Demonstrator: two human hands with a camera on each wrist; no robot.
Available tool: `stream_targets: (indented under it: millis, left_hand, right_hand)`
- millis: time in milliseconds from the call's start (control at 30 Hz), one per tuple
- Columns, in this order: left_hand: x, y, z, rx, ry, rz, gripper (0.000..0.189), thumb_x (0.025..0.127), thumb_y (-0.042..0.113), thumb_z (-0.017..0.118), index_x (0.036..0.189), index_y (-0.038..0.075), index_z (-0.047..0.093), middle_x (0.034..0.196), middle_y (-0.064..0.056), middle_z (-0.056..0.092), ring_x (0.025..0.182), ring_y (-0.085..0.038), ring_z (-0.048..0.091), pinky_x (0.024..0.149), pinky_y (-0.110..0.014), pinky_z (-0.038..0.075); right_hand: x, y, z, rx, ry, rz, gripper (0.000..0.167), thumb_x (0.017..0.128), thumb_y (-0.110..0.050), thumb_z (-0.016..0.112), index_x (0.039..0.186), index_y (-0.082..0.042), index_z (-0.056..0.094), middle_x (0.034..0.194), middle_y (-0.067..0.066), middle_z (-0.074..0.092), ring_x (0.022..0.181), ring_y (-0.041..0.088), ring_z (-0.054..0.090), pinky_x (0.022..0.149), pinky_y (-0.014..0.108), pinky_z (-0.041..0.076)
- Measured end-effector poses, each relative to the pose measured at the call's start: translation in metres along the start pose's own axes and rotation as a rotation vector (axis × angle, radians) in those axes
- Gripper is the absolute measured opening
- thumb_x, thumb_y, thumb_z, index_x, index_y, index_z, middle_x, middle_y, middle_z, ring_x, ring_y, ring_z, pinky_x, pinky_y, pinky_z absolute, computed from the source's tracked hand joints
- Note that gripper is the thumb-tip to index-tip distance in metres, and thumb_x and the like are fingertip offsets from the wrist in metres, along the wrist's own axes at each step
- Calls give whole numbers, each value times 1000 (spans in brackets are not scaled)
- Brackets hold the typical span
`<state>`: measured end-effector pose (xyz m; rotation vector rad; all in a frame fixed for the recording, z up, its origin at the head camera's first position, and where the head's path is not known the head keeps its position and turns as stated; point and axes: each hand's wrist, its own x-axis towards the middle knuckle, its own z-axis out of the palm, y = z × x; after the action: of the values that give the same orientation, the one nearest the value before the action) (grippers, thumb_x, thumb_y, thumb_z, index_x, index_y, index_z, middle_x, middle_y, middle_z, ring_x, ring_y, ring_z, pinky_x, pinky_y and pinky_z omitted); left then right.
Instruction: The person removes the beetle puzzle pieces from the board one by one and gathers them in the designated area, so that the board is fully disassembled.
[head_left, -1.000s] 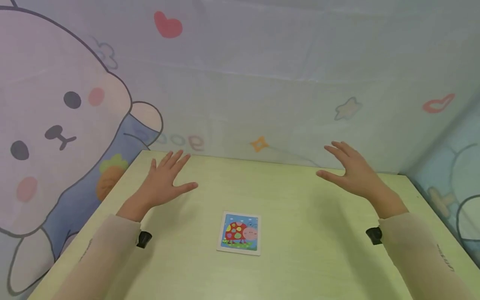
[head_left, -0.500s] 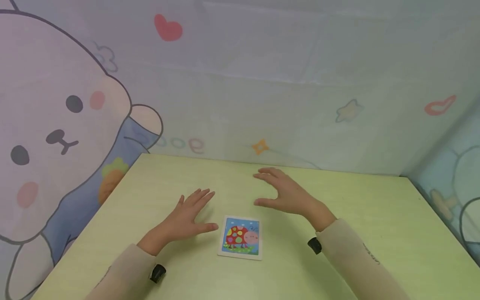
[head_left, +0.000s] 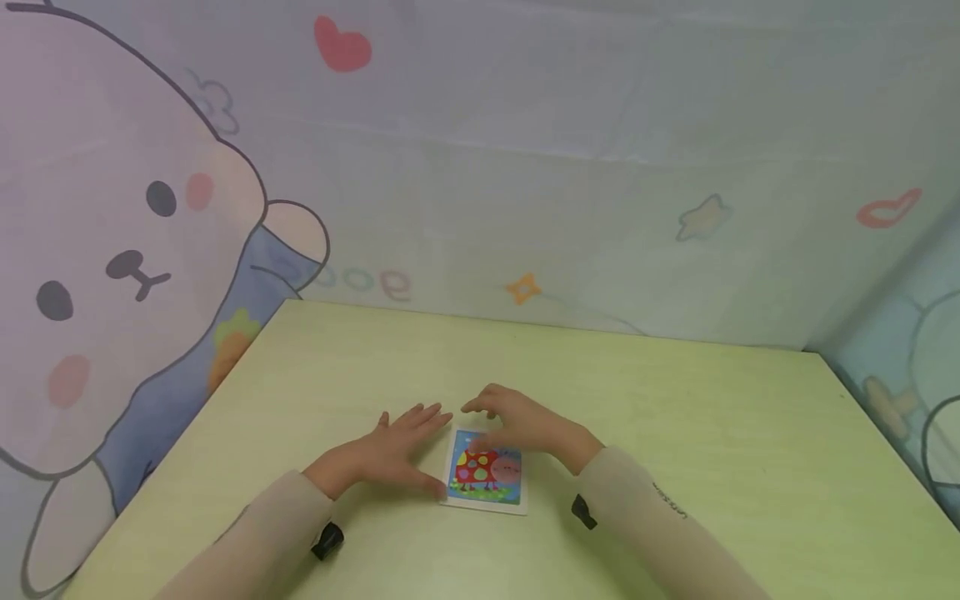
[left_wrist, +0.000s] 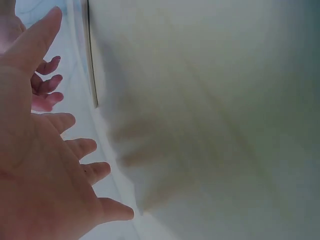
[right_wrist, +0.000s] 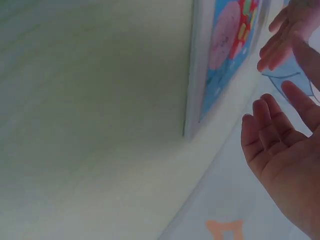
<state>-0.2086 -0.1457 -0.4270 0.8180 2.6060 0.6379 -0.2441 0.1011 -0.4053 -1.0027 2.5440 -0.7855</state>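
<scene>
White-bordered rectangular picture panel with a red spotted ladybird (head_left: 483,478), lying flat on a pale yellow-green tabletop (head_left: 697,433) before a pastel printed fabric backdrop (head_left: 487,183). Left hand (head_left: 386,455): fingers spread, thumb tip at the panel's left edge, contact not discernible. Right hand (head_left: 527,421): fingers relaxed and slightly bent, thumb over the panel's upper part, cuffed by a beige sleeve (head_left: 637,492).

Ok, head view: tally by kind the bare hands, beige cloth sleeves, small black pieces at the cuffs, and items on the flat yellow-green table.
Left hand and right hand, bare: 2
Beige cloth sleeves: 2
Small black pieces: 2
Rectangular white-framed ladybird picture: 1
Total: 7
</scene>
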Motion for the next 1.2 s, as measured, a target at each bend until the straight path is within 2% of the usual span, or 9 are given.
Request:
stream_targets:
  millis: [133, 267, 433, 767, 1200]
  left_hand:
    - [3, 3, 3, 22, -57, -35, 103, 81, 56, 77, 159, 9, 27, 165, -15, 17, 150, -42, 9, 107, -76, 4]
    - [3, 6, 6, 48, -79, -57, 103, 81, 57, 77, 159, 10, 27, 165, -14, 17, 151, -41, 7, 107, -77, 2]
    - [4, 7, 7, 74, -84, -64, 102, 81, 58, 76, 158, 10, 29, 165, -14, 17, 151, -40, 7, 107, -77, 2]
    - [5, 9, 5, 93, -93, -67, 101, 82, 59, 75, 158, 10, 30, 166, -13, 17, 152, -39, 5, 107, -76, 2]
    - [3, 13, 3, 93, -103, -66, 102, 82, 57, 75, 158, 7, 29, 165, -15, 17, 151, -40, 6, 107, -77, 2]
  right_hand:
    - [7, 5, 9, -20, -30, 24, 43, 90, -21, 77, 128, -4, 66, 109, 5, 60, 98, 22, 58, 86, 35, 50]
    - [11, 7, 13, -7, -51, 39, 39, 89, -19, 77, 124, -4, 67, 103, 3, 60, 91, 17, 56, 82, 31, 48]
    - [13, 5, 14, 28, -61, 52, 36, 89, -18, 78, 121, -3, 69, 102, 4, 60, 92, 18, 56, 84, 32, 48]
    - [19, 4, 25, 25, 0, 85, 30, 86, -17, 80, 114, -7, 72, 97, 2, 57, 88, 15, 52, 80, 30, 46]
    - [22, -4, 32, 79, 27, 168, 29, 86, -6, 78, 113, 0, 68, 108, 9, 64, 100, 23, 58, 97, 43, 48]
